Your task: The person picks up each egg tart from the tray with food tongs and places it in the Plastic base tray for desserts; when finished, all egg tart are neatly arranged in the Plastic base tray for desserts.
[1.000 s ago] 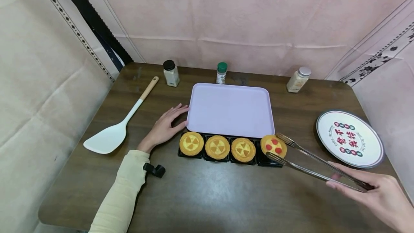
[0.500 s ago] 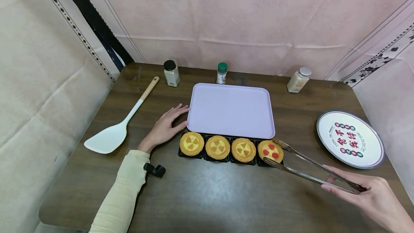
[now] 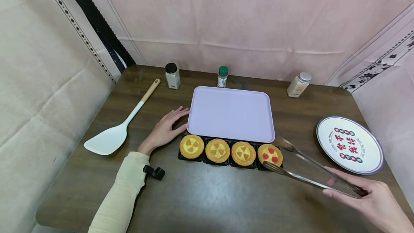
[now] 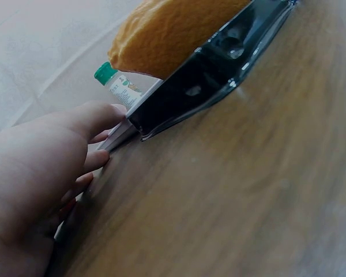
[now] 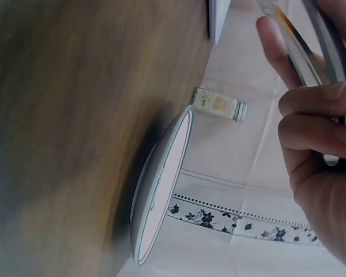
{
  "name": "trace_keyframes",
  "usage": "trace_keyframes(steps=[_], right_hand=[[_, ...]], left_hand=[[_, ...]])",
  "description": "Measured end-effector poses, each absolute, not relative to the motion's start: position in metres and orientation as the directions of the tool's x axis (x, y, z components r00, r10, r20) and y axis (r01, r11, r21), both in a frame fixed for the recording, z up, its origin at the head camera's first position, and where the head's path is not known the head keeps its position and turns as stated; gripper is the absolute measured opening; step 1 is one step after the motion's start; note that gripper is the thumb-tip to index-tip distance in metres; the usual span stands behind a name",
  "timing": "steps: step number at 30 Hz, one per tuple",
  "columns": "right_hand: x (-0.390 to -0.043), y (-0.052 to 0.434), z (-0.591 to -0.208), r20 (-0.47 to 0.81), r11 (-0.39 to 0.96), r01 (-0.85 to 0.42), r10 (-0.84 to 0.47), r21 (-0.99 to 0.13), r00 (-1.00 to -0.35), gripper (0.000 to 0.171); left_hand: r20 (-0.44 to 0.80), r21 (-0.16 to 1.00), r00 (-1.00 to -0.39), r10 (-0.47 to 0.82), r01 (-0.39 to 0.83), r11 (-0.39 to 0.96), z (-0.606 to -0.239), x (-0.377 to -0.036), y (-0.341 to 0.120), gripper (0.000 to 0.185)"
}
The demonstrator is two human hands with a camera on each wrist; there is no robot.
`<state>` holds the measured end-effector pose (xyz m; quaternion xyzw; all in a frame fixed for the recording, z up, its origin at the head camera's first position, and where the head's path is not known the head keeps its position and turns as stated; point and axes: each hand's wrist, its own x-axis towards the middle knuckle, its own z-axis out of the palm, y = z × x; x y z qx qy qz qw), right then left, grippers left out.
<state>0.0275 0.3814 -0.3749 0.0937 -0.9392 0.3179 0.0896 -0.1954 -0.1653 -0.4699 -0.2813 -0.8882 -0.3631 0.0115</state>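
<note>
In the head view, my right hand [image 3: 372,197] holds metal tongs [image 3: 310,181] at their closed end. The tongs' tips stand spread on either side of a round tart [image 3: 270,154] with red pieces on top. That tart sits in the rightmost compartment of a black plastic tray [image 3: 252,166]. Several tarts with yellow wedge toppings [image 3: 217,150] fill the other compartments. My left hand [image 3: 165,128] touches the left edge of the lilac tray [image 3: 231,114] with spread fingers. The left wrist view has the thumb [image 4: 106,114] at that tray's corner, beside the black plastic.
A white spatula [image 3: 111,137] with a wooden handle lies at left. Behind the lilac tray stand a black-capped jar [image 3: 173,78] and a green-capped bottle [image 3: 222,78]. A white-capped jar [image 3: 298,86] stands back right. A white plate [image 3: 349,146] with red characters lies at right.
The red-topped tart has moved down and slightly left into the rightmost compartment. The tongs' tips have spread apart and let go of it. My left hand stays at the lilac tray's edge.
</note>
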Motion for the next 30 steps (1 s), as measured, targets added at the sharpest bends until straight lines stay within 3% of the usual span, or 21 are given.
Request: trace_keyframes(steps=[4,9,17,30], right_hand=[[0.019,0.382,-0.369,0.169,0.782,-0.051,0.071,-0.621,-0.983,0.057],[-0.025,0.371,-0.369,0.139,0.83,0.161,0.274,-0.534,-0.952,0.064],[-0.078,0.352,-0.39,0.108,0.837,0.204,0.297,-0.508,-0.949,0.069],[-0.099,0.34,-0.4,0.04,0.801,0.278,0.351,-0.529,-0.936,0.085]], left_hand=[[0.233,0.641,-0.84,0.489,0.512,0.573,-0.467,-0.196,-0.166,0.054],[0.24,0.631,-0.841,0.486,0.515,0.58,-0.468,-0.197,-0.168,0.054],[0.233,0.635,-0.841,0.488,0.511,0.579,-0.473,-0.194,-0.164,0.054],[0.237,0.644,-0.845,0.479,0.505,0.574,-0.47,-0.193,-0.165,0.054]])
